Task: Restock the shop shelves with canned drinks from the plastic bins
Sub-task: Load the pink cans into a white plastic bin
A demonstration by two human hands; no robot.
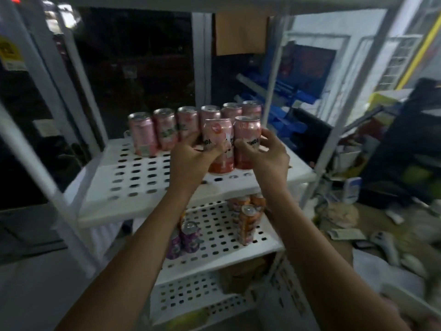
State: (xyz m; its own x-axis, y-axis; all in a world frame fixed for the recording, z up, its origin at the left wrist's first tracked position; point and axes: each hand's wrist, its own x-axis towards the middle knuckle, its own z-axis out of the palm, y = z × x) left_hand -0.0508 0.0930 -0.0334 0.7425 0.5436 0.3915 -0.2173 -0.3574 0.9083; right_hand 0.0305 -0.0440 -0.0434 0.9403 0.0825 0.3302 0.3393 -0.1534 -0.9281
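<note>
- Left hand [191, 158]: fingers curled round the mid-body of the left pink can [218, 137].
- Right hand [267, 156]: fingers and thumb wrapped round the right pink can [245, 134], which touches the other can.
- Handling, judged: full cans are fairly heavy, rigid and smooth. Grip mid-wall, since the thin sides dent if squeezed or dropped.
- Under both hands: the upper shelf [133, 177]. Whether the cans are seated on it cannot be told.
- Just beyond the hands: a row of pink cans [164, 130], upright.
- Below the wrists: the lower shelf [214, 237] carries orange cans [248, 225] and purple cans [188, 237].
- No plastic bin can be identified.
</note>
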